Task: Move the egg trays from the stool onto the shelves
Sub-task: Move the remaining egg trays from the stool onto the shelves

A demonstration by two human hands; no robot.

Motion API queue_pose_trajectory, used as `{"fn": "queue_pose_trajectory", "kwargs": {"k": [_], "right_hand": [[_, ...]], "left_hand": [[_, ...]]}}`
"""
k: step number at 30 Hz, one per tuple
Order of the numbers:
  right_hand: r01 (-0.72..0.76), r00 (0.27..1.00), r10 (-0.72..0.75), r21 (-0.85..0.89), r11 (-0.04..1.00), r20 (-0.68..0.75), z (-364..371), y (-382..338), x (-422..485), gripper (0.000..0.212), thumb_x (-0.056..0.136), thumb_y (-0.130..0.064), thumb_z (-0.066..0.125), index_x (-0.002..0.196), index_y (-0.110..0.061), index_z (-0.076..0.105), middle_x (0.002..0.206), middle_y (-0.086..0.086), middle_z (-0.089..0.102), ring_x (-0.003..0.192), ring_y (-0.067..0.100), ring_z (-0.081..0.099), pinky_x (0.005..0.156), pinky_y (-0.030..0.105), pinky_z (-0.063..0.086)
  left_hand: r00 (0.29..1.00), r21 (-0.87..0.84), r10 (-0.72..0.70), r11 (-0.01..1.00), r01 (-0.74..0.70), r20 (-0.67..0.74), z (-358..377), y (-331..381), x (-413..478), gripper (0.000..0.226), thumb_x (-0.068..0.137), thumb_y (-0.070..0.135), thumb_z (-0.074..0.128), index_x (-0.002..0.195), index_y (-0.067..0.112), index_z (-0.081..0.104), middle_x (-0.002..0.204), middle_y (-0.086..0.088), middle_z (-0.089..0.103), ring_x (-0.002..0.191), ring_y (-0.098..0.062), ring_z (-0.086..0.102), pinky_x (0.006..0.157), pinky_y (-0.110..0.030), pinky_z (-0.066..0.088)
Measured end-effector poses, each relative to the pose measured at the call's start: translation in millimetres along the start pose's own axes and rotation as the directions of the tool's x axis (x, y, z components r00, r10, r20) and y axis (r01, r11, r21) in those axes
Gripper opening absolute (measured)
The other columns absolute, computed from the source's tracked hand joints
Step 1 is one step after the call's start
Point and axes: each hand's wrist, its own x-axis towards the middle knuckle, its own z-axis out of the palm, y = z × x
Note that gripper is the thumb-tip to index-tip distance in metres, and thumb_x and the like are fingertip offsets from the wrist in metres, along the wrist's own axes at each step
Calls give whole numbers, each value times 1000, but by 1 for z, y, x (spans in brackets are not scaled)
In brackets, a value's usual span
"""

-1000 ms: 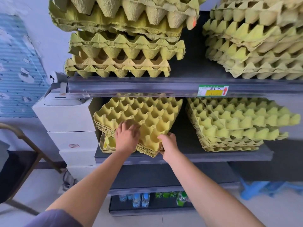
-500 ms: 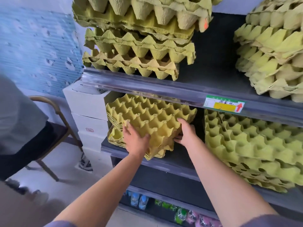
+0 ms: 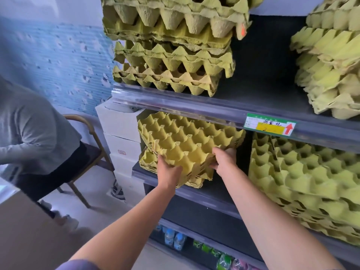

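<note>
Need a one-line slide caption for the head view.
Both hands, left hand and right hand, grip an egg-tray stack on the middle shelf.

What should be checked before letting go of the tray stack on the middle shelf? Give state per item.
1. Left hand gripping the held stack at its front corner: ok.
2. Right hand gripping the stack's right side: ok.
3. Stack squared with the trays under it: not ok, it sits rotated and its corner overhangs the middle shelf edge.
4. Stack resting fully on the trays below: cannot tell, hands hide the contact.
5. Clearance under the upper shelf rail: ok, gap visible.
6. Gap to the right-hand stack: ok, dark shelf shows between them.
</note>
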Motion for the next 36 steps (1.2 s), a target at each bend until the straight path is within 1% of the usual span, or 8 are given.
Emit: {"fn": "queue_pose_trajectory", "kwargs": {"k": [6,13,18,20,22,25,31,36], "right_hand": [[11,998,-2,142,990,-64,9,7,-15,37,83,-2,62,115,-9,45,110,12,56,92,28,59,77,52,56],[46,984,-8,207,977,-178,60,42,-50,47,83,-7,64,119,-13,34,85,-1,48,74,16,55,74,44,58],[126,934,-43,213,969,-354,96,50,-59,61,79,-10,67,128,-7,30,83,0,44,69,16,54,78,52,56],[138,917,-41,219,966,-396,111,53,-60,68,78,-13,69,132,-10,28,95,5,45,78,24,57,79,53,55],[148,913,-33,255,956,-407,126,60,-58,79,78,-17,72,139,-14,23,122,14,41,100,32,56,86,53,53],[78,926,43,300,951,-376,141,70,-53,91,82,-20,72,148,-13,10,134,12,39,116,34,53,93,48,51],[-148,938,214,245,958,-273,127,79,-50,59,87,-19,67,134,-8,33,95,4,53,88,22,61,78,32,49],[-160,954,181,107,981,-237,111,78,-55,49,86,-20,66,126,-5,40,109,10,52,97,28,59,84,36,51]], "left_hand": [[993,21,108,994,-109,53,-12,10,16,88,54,14,60,135,26,30,128,-13,47,111,-33,52,91,-51,50],[971,1,174,984,-177,164,-77,20,57,78,56,10,53,128,35,36,97,6,60,85,-22,60,79,-39,53],[915,66,173,975,-210,364,-98,32,103,65,77,-9,53,130,25,39,98,-7,61,70,-16,53,52,-18,47],[899,97,170,969,-227,404,-103,41,120,57,81,-15,49,114,30,39,84,4,55,64,-13,50,46,-14,44],[887,118,162,965,-233,432,-108,49,137,64,81,-16,50,124,30,39,85,5,55,64,-13,51,47,-16,46],[887,163,139,959,-232,441,-113,54,162,67,81,-11,53,141,16,38,118,-12,57,74,-19,57,54,-21,50],[911,299,98,926,-230,399,-108,24,179,62,81,-8,48,139,12,41,133,-18,51,112,-36,55,90,-43,49],[916,223,102,954,-201,388,-105,13,176,67,80,-2,61,140,12,36,127,-13,54,109,-30,56,89,-39,49]]}}
